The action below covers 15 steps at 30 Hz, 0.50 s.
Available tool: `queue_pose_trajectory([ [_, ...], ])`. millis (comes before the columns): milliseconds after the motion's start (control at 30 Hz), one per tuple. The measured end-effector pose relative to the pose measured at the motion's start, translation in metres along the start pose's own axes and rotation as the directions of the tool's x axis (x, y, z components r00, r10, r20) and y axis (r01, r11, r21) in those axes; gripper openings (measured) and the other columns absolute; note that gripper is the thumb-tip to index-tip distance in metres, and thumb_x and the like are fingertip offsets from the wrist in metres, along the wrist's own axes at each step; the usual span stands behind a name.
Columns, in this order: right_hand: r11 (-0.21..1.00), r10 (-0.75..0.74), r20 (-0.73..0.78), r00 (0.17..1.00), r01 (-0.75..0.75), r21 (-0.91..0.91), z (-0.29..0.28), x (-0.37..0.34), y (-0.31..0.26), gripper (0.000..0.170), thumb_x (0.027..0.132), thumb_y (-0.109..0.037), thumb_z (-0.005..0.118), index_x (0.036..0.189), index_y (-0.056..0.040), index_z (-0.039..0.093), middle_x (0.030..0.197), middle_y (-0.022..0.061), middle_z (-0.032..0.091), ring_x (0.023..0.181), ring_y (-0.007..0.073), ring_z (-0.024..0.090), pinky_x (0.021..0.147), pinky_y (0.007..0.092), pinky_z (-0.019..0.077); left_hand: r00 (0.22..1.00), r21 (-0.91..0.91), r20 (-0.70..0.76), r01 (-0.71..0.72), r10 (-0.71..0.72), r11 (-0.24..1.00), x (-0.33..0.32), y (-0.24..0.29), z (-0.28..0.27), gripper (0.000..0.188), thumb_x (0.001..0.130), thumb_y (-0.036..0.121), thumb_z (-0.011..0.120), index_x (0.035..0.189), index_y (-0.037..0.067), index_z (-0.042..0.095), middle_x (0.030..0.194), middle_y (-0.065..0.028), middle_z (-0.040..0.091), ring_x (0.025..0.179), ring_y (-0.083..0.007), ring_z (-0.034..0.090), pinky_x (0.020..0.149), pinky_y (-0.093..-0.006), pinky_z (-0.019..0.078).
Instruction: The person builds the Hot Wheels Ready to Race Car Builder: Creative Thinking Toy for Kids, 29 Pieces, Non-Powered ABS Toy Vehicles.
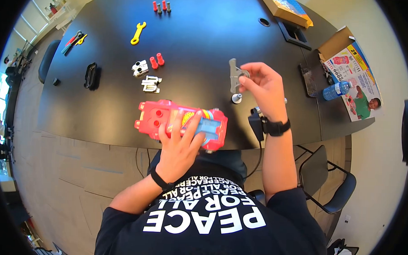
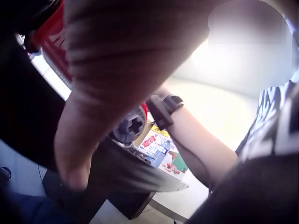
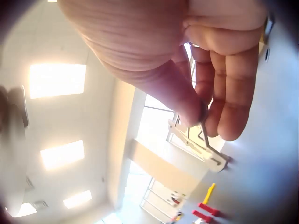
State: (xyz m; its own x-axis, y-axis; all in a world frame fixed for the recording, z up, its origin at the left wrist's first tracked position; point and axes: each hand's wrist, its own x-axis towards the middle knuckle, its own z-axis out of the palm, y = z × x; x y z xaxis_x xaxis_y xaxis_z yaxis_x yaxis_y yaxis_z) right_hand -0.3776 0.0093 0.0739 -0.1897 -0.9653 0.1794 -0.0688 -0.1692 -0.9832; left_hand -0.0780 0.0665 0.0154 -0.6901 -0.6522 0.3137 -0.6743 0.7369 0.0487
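Note:
A red toy car with a blue windshield lies at the table's near edge. My left hand holds it, fingers spread across its top. In the left wrist view the thumb extends beside a dark toy wheel. To the right, my right hand is raised over the table and pinches a flat grey plastic piece between thumb and fingers. The right wrist view shows this grey piece projecting past the fingertips. Just below it in the head view, a small grey-and-white piece stands on the table.
Silver engine-like parts and red toy bolts lie beyond the car. Farther off are a yellow wrench, a black tray-like part and small tools. A water bottle and an open box are at right.

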Motion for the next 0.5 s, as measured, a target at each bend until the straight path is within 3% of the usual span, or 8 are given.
queue_pose_trajectory([
  [133, 0.970, 0.015, -0.059, 0.998, 0.000, 0.243, -0.004, -0.031, -0.015, 0.022, 0.096, 0.007, 0.077, 0.111, -0.0006, 0.063, 0.107, 0.0123, 0.075, 0.093, 0.0181, 0.075, 0.077, 0.0344, 0.0676, 0.994, -0.139, -0.105, -0.052, 0.037, 0.989, 0.000, -0.001, -0.015, 0.050, 0.069, 0.008, 0.088, 0.113, 0.017, 0.065, 0.163, -0.0092, 0.058, 0.155, -0.0415, 0.045, 0.116, -0.0654, 0.0329],
  [167, 0.971, 0.012, -0.063, 0.998, 0.004, 0.239, -0.004, -0.038, -0.019, 0.022, 0.096, 0.007, 0.077, 0.111, -0.0006, 0.063, 0.107, 0.0123, 0.075, 0.093, 0.0181, 0.075, 0.077, 0.0344, 0.0676, 0.993, -0.141, -0.109, -0.056, 0.041, 0.988, 0.004, -0.002, -0.027, 0.050, 0.069, 0.008, 0.088, 0.113, 0.017, 0.065, 0.163, -0.0092, 0.058, 0.155, -0.0415, 0.045, 0.116, -0.0654, 0.0329],
  [233, 0.953, -0.139, -0.067, 0.988, 0.152, 0.264, 0.005, -0.048, -0.029, 0.021, 0.096, 0.008, 0.075, 0.104, -0.0020, 0.058, 0.113, 0.0174, 0.075, 0.099, 0.0200, 0.075, 0.077, 0.0345, 0.0676, 0.993, -0.423, -0.112, -0.015, -0.036, 0.906, 0.014, -0.011, -0.053, 0.044, 0.076, 0.014, 0.085, 0.115, 0.017, 0.064, 0.164, -0.0089, 0.057, 0.153, -0.0430, 0.046, 0.113, -0.0640, 0.0349],
  [300, 0.950, -0.173, -0.053, 0.984, 0.181, 0.254, 0.017, -0.055, -0.041, 0.023, 0.096, 0.010, 0.072, 0.099, -0.0039, 0.053, 0.122, 0.0235, 0.076, 0.106, 0.0202, 0.075, 0.081, 0.0337, 0.0669, 0.986, -0.406, -0.162, -0.038, -0.031, 0.913, 0.026, -0.018, -0.075, 0.054, 0.078, 0.010, 0.087, 0.127, 0.011, 0.063, 0.157, -0.0136, 0.062, 0.145, -0.0425, 0.056, 0.111, -0.0574, 0.0438],
  [367, 0.888, -0.370, -0.066, 0.927, 0.374, 0.267, 0.035, -0.057, -0.051, 0.024, 0.095, 0.010, 0.070, 0.098, -0.0047, 0.051, 0.128, 0.0270, 0.075, 0.106, 0.0195, 0.074, 0.088, 0.0325, 0.0648, 0.952, -0.740, -0.205, 0.002, -0.229, 0.673, 0.032, -0.021, -0.081, 0.054, 0.088, 0.007, 0.082, 0.136, 0.005, 0.058, 0.146, -0.0194, 0.068, 0.129, -0.0413, 0.068, 0.103, -0.0496, 0.0532],
  [400, 0.881, -0.442, -0.074, 0.894, 0.448, 0.151, 0.044, -0.056, -0.056, 0.021, 0.096, 0.010, 0.068, 0.099, -0.0045, 0.052, 0.126, 0.0269, 0.077, 0.108, 0.0176, 0.074, 0.096, 0.0326, 0.0621, 0.952, -0.814, -0.104, 0.084, -0.287, 0.574, 0.031, -0.022, -0.088, 0.047, 0.100, 0.009, 0.074, 0.141, 0.000, 0.052, 0.130, -0.0214, 0.072, 0.111, -0.0355, 0.075, 0.095, -0.0417, 0.0573],
  [433, 0.859, -0.507, -0.126, 0.852, 0.512, 0.005, 0.058, -0.054, -0.069, 0.022, 0.090, 0.011, 0.070, 0.097, -0.0045, 0.055, 0.116, 0.0208, 0.080, 0.104, 0.0195, 0.076, 0.091, 0.0341, 0.0609, 0.952, -0.815, -0.108, 0.080, -0.286, 0.574, 0.032, -0.023, -0.087, 0.047, 0.100, 0.009, 0.074, 0.141, 0.000, 0.052, 0.130, -0.0214, 0.072, 0.111, -0.0355, 0.075, 0.095, -0.0417, 0.0573],
  [500, 0.612, -0.744, 0.016, 0.668, 0.691, -0.385, 0.064, -0.042, -0.077, 0.024, 0.082, 0.010, 0.073, 0.095, -0.0047, 0.060, 0.104, 0.0128, 0.079, 0.096, 0.0241, 0.074, 0.081, 0.0363, 0.0584, 0.947, -0.872, -0.095, 0.069, -0.307, 0.485, 0.039, -0.026, -0.077, 0.046, 0.105, 0.011, 0.070, 0.145, 0.000, 0.049, 0.121, -0.0194, 0.073, 0.106, -0.0299, 0.074, 0.095, -0.0394, 0.0556],
])
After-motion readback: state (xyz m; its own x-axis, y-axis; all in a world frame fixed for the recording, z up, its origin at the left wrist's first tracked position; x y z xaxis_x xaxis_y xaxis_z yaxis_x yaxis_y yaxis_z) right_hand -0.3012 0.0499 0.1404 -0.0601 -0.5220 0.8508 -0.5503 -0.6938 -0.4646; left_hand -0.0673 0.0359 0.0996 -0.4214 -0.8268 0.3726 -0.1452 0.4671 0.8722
